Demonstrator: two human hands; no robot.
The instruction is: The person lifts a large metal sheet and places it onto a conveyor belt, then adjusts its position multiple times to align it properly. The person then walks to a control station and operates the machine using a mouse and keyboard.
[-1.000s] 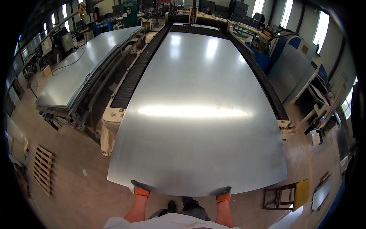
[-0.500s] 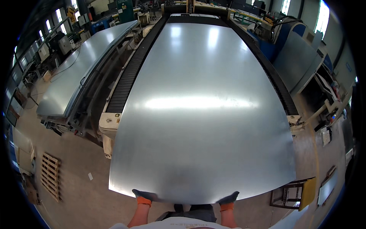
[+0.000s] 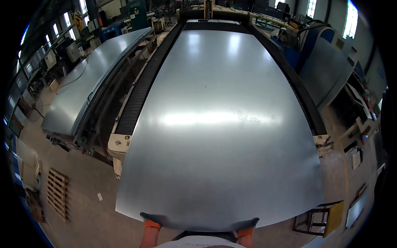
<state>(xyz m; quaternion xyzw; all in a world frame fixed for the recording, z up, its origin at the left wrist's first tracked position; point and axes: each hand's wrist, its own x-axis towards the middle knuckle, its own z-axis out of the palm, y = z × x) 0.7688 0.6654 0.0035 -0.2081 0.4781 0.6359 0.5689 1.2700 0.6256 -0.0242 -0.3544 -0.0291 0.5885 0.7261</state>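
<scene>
Galvanised steel sheet (image 3: 219, 124), large, lay on the cutting-machine bed (image 3: 142, 89), long axis running away from the person. Gloved left hand (image 3: 151, 218) and right hand (image 3: 247, 223) gripped its near edge, set well apart.

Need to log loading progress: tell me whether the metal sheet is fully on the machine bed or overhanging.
Overhanging: the metal sheet's near end juts past the machine bed, gripped by both gloved hands.

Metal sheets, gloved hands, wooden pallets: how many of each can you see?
Big metal sheets: 2, the near metal sheet and the far metal sheet
Gloved hands: 2, left hand, right hand
Wooden pallet: 1
Total: 5
</scene>
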